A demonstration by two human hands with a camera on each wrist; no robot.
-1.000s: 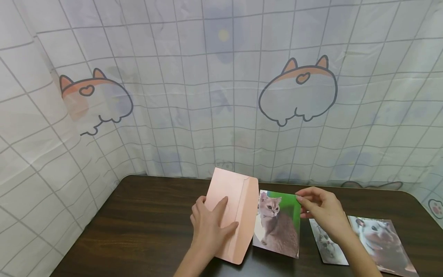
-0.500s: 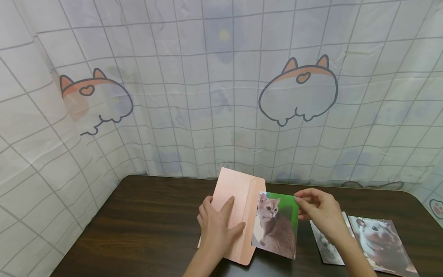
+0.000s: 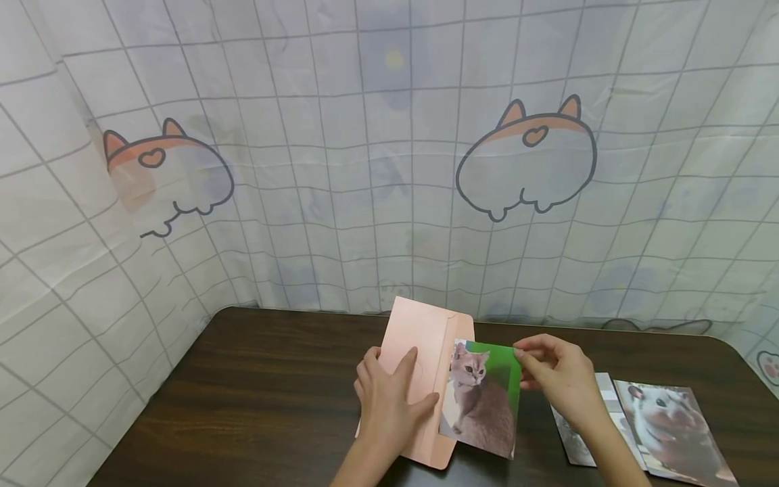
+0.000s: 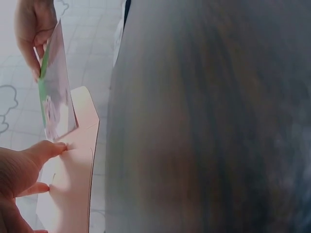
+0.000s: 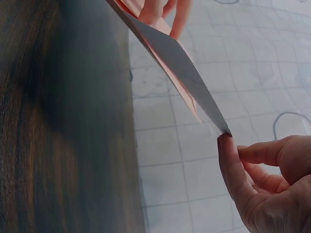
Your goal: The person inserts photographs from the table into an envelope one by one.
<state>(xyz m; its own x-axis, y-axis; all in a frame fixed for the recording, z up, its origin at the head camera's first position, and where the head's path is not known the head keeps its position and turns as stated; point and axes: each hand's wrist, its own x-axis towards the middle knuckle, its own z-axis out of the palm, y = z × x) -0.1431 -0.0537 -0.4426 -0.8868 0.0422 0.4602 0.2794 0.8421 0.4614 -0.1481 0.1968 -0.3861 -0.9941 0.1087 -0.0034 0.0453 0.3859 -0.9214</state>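
Observation:
In the head view my left hand (image 3: 392,409) holds a pink envelope (image 3: 420,335) by its left side, with the thumb and a finger on the front. The open flap (image 3: 444,450) points right. My right hand (image 3: 560,375) pinches the upper right corner of a cat photo (image 3: 483,406) with a green background. The photo's left edge overlaps the flap beside the mouth; I cannot tell whether it enters. In the right wrist view the photo's grey back (image 5: 189,73) slants toward the envelope. Both appear raised above the table.
A hamster photo (image 3: 672,429) lies on the dark wooden table (image 3: 243,406) at the right. Next to it, partly under my right forearm, lies another photo (image 3: 575,439). A white checked curtain (image 3: 341,169) hangs behind the table's back edge.
The envelope and my left hand have shifted right. The cat photo and my right hand have moved slightly left, so the photo now overlaps the flap more.

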